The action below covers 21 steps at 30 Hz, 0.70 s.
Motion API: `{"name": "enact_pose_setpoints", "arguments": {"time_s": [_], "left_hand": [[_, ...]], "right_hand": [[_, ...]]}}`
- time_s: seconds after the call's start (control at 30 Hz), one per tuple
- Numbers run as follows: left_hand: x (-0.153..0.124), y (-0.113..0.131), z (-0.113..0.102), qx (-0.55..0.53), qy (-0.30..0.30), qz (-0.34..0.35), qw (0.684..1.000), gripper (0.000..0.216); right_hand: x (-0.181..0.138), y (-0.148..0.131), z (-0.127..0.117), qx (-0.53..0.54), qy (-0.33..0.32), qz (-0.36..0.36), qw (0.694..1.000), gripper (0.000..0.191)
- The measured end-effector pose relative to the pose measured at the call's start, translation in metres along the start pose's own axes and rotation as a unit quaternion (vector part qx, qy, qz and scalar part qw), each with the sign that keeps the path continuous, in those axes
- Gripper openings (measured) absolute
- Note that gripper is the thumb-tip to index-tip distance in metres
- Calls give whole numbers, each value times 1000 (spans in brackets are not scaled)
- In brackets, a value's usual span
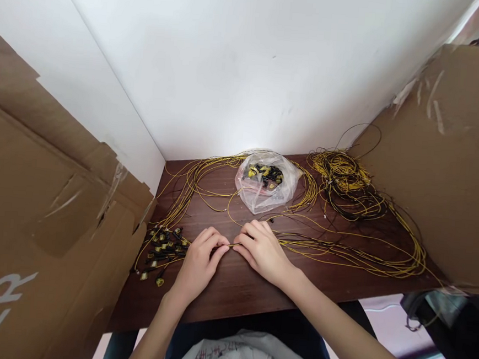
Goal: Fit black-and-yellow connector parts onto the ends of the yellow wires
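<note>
Between my two hands a short stretch of yellow and black wire [234, 245] runs just above the dark wooden tabletop. My left hand [202, 259] pinches it between thumb and forefinger. A few centimetres to the right, my right hand [264, 249] is closed on the same wire, thumb and fingertips together. Left of my left hand lies a cluster of small black and yellow connectors [165, 246] with wires attached. From behind my right hand a bundle of yellow and black wires [341, 254] trails to the right. My fingers hide part of the held wire.
A clear plastic bag [267, 182] with black and yellow pieces inside stands at the back. Tangled wires [343, 176] are heaped at the back right. Cardboard sheets [53, 231] rise on both sides, and a white wall [247, 80] closes off the table [234, 295] behind.
</note>
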State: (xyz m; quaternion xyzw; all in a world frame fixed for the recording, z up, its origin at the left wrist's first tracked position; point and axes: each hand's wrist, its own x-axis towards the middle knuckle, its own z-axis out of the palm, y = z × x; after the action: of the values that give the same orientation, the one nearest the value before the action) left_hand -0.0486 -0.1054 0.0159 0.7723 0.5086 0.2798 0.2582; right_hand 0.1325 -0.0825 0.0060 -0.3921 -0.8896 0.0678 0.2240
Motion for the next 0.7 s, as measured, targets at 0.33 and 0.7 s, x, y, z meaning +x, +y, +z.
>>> {"name": "enact_pose_setpoints", "arguments": {"time_s": [0.33, 0.7], "left_hand": [[-1, -1, 6, 41, 3, 10, 999, 14], [-3, 0, -1, -12, 4, 11, 1000, 10]], "right_hand": [[-1, -2, -1, -1, -14, -2, 1000, 17], [-5, 2, -7, 48, 23, 27, 998, 13]]}}
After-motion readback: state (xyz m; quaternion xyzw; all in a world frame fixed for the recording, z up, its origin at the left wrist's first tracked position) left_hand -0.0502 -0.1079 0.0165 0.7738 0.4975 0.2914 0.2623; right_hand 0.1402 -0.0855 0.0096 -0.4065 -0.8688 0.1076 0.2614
